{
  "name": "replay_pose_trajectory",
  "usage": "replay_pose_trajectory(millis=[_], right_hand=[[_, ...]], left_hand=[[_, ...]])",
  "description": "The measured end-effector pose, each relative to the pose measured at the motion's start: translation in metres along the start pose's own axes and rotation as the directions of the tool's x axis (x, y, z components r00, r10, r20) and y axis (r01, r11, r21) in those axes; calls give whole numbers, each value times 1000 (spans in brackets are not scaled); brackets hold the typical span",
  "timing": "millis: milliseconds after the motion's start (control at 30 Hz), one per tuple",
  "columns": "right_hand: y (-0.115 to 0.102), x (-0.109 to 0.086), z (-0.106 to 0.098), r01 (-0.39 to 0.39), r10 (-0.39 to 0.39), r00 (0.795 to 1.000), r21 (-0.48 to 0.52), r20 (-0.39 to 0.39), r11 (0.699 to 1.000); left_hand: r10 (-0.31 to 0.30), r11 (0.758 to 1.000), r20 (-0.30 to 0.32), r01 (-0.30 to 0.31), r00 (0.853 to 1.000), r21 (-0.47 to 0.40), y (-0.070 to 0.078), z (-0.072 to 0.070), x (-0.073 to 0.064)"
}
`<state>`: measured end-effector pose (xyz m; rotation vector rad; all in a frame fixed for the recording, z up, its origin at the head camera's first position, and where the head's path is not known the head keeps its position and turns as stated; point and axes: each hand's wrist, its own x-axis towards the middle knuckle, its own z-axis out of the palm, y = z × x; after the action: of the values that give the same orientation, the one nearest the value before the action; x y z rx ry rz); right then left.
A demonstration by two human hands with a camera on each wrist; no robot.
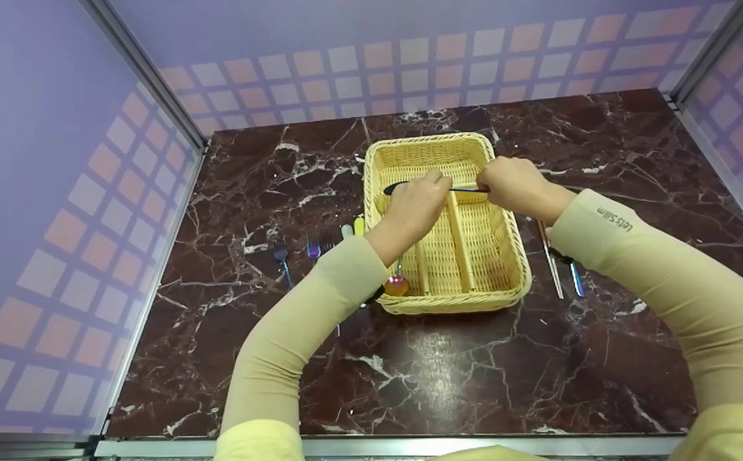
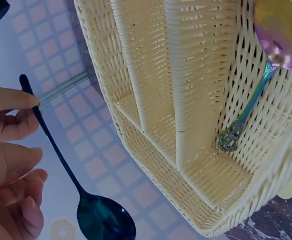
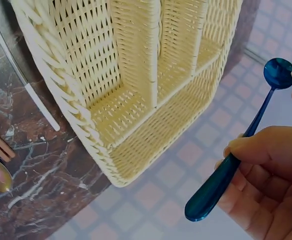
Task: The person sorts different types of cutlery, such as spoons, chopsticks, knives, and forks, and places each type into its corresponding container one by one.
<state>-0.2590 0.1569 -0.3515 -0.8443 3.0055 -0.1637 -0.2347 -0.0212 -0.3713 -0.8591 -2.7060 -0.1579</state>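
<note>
My right hand [image 1: 517, 184] pinches the handle of a dark blue spoon [image 2: 60, 155] near its end, over the far part of a wicker basket [image 1: 518, 282]. The handle's tip sticks out past the thumb in the right wrist view. Beside the spoon is my left hand [image 1: 415, 206], fingers loosely bent; a gap shows between them and the handle in the left wrist view. The spoon's bowl [image 1: 395, 187] points left in the head view. In the basket's left compartment lies a rainbow-coloured spoon [image 2: 246, 107] with an ornate handle.
Dividers [image 1: 461, 246] split the near part of the basket lengthwise. Left of it, several forks [image 1: 281, 253] lie on the dark marble table [image 1: 448, 378], partly behind my left sleeve. Chopsticks [image 1: 551, 262] lie to the right. Patterned panels [image 1: 345, 38] enclose the back and sides.
</note>
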Motion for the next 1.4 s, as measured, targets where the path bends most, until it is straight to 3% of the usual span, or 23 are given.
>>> replay_pose_trajectory(millis=[200, 433, 633, 767, 867, 967, 1033, 1133, 1200, 1300, 1400], right_hand=[[-8, 2, 3, 55, -56, 997, -27, -45, 998], [-15, 3, 4, 80, -84, 994, -54, -69, 995], [-19, 3, 1, 66, -71, 995, -67, -69, 996], [-19, 3, -8, 30, -29, 998, 18, -54, 999], [-15, 1, -18, 13, -1, 994, 101, -112, 995], [-8, -2, -27, 3, 28, 978, 153, -205, 988], [-1, -4, -28, 5, 37, 967, 164, -251, 986], [8, -9, -26, -2, 48, 963, 174, -265, 985], [13, -11, -23, -2, 50, 963, 179, -264, 984], [19, -12, -18, -17, 66, 965, 191, -252, 981], [25, -14, -16, -43, 92, 969, 212, -227, 976]], left_hand=[[-15, 983, 31, 9, 999, 182, 5, 6, 2], [-32, 958, 31, 22, 999, 284, 8, 10, 7], [-71, 961, 70, 50, 995, 273, 6, 13, 11], [-97, 972, 67, 80, 993, 223, 2, 14, 12], [-158, 981, 96, 146, 983, 124, -5, 14, 12], [-271, 958, 171, 282, 947, -44, -14, 13, 12], [-347, 908, 224, 386, 911, -164, -22, 15, 9], [-440, 800, 296, 520, 848, -299, -34, 21, 2], [-483, 742, 332, 580, 810, -335, -42, 27, -5], [-548, 668, 391, 668, 739, -327, -50, 36, -12], [-590, 631, 446, 729, 674, -267, -54, 44, -18]])
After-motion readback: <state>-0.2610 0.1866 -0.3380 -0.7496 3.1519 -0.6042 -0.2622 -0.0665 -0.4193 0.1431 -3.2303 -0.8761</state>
